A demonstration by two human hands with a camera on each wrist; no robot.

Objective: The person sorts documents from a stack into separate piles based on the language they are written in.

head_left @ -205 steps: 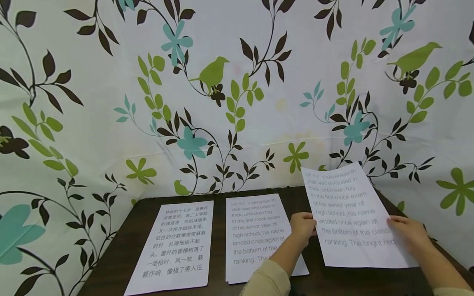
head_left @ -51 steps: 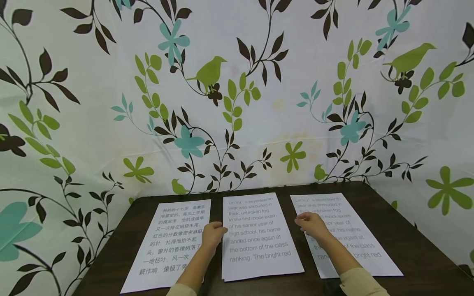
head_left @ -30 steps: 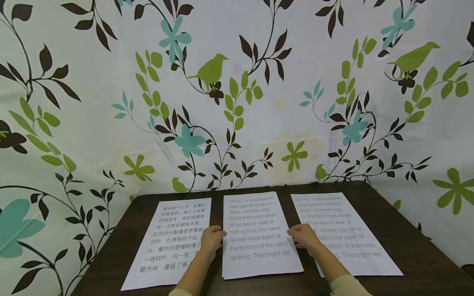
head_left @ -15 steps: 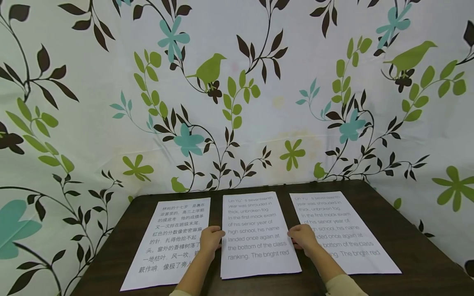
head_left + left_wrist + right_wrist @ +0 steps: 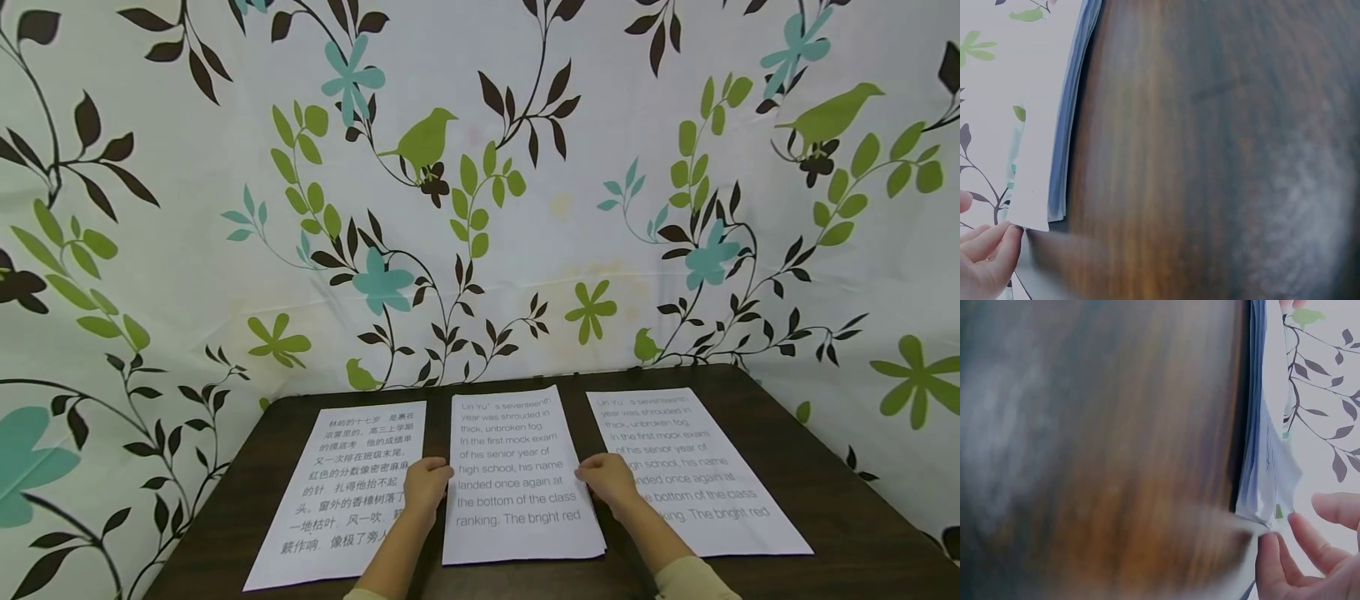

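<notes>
Three lots of printed paper lie side by side on a dark wooden table [image 5: 825,500]. In the middle is a stack with English text [image 5: 517,467]. My left hand [image 5: 441,479] pinches the left edge of its top sheet, and my right hand [image 5: 590,477] pinches the right edge. The left wrist view shows fingertips [image 5: 1004,240] at a raised sheet edge [image 5: 1035,187] above the stack's side [image 5: 1069,106]. In the right wrist view my fingers [image 5: 1272,562] hold a raised sheet [image 5: 1279,469] off the stack [image 5: 1254,394].
A sheet with Chinese text [image 5: 337,500] lies left of the stack, partly under my left forearm. An English sheet [image 5: 705,467] lies to the right, under my right wrist. A cloth with leaves and birds [image 5: 480,183] hangs close behind the table.
The sheet once held up at the right now lies flat on the table. Both hands have come to the middle stack, and its top sheet has shifted slightly left with its edges raised.
</notes>
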